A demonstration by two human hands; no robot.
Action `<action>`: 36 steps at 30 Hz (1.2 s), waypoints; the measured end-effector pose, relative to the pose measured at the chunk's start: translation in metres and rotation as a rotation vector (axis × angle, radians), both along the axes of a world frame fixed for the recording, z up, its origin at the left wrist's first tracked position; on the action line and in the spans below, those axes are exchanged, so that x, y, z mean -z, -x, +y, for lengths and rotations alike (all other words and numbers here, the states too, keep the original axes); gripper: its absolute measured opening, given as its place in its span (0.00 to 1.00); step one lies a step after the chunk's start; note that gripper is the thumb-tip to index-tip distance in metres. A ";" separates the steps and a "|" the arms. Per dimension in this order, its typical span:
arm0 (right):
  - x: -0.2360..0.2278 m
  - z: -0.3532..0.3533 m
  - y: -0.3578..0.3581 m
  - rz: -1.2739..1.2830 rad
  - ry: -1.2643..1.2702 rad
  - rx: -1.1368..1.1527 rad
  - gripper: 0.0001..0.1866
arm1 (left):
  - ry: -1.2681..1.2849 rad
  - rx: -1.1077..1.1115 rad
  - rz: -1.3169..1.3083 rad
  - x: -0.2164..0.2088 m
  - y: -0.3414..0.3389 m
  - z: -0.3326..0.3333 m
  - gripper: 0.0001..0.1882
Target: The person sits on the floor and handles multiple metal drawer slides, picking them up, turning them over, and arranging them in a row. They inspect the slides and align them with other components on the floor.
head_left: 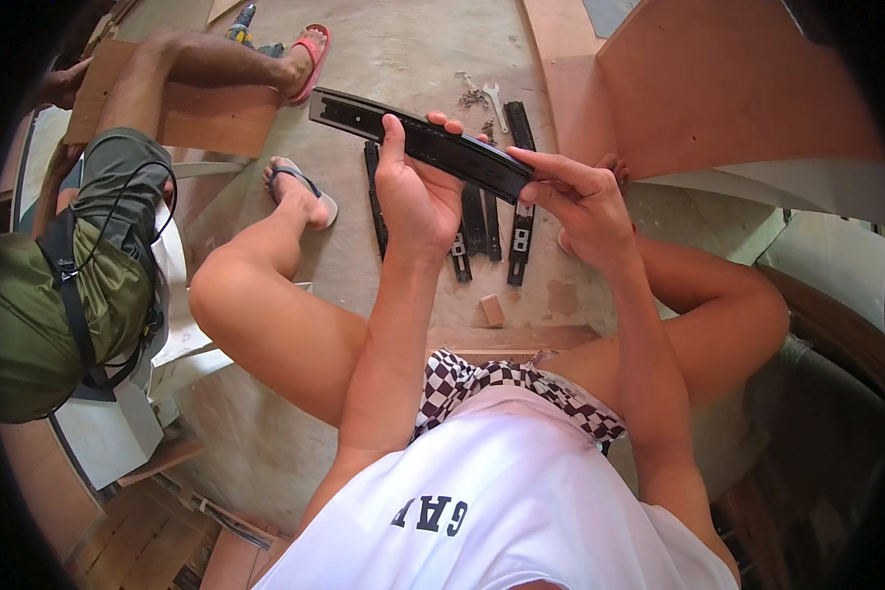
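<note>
A black metal drawer slide (pixel 433 143) is held up in front of me, slanting down from upper left to right. My left hand (pixel 418 192) wraps round its middle, thumb on the near face and fingertips showing over the far edge. With thumb and fingers, my right hand (pixel 585 202) pinches the slide's right end. Below it on the floor lie more black drawer slides, one upright in the view at the right (pixel 518 226) and another at the left (pixel 376 197); my hands hide parts of them.
An open-end wrench (pixel 497 103) and a pile of small screws (pixel 472 96) lie beyond the slides. A small wooden block (pixel 492 311) sits nearer. At left another person holds a wooden board (pixel 197 113), near a power drill (pixel 242 25). A large wooden panel (pixel 737 88) stands at right.
</note>
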State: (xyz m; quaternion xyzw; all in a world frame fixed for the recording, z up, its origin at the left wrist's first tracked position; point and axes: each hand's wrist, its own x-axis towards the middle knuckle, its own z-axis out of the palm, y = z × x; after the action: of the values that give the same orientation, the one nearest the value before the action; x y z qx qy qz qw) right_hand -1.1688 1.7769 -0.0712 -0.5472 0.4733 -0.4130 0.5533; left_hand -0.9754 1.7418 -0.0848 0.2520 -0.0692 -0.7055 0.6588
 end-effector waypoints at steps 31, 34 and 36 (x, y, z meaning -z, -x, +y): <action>0.016 -0.018 -0.001 -0.212 -0.168 0.284 0.28 | -0.141 0.672 -0.684 0.005 0.029 0.062 0.15; 0.024 -0.020 0.012 -0.082 -0.165 0.203 0.27 | -0.077 0.710 -0.759 0.008 0.035 0.070 0.16; 0.027 -0.018 0.015 -0.011 -0.175 0.197 0.25 | -0.049 0.714 -0.833 0.011 0.037 0.072 0.17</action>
State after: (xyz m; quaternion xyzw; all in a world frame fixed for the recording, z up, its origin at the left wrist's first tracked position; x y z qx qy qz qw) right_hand -1.1841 1.7592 -0.0983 -0.4454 0.5561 -0.4253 0.5581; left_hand -1.0127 1.8138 -0.0962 0.4859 -0.3891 -0.7272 0.2892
